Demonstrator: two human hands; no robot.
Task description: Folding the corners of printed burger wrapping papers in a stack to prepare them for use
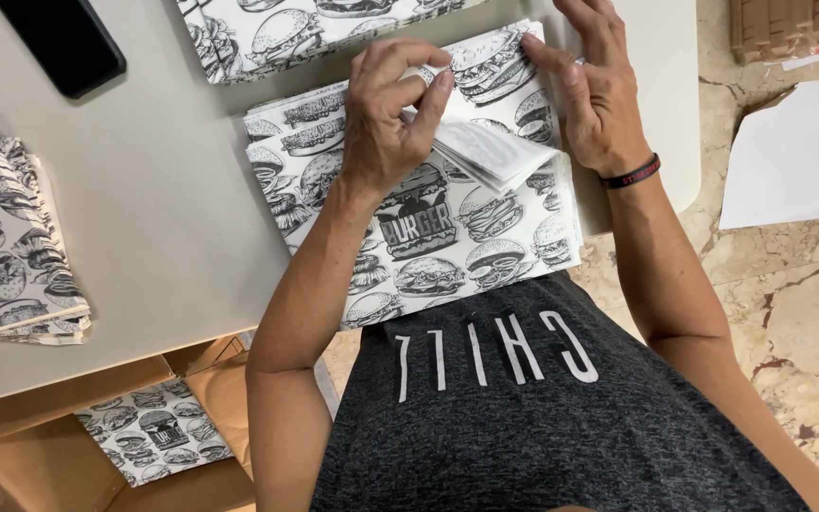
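1. Black-and-white printed paper bags, burger pattern, lie in a stack (428, 246) at the table's (163, 209) near edge, middle of view.
2. Left hand (386, 123) rests on the stack, thumb and fingers pinched on lifted bag edges (490, 152).
3. Right hand (594, 90), fingers spread, touches the stack's far right corner; black wristband (631, 173) on wrist.
4. Further stacks: far (305, 28) and left (7, 246).
5. Dark phone (63, 43) far left.
6. Cardboard box (97, 446), near left, holds more bags.
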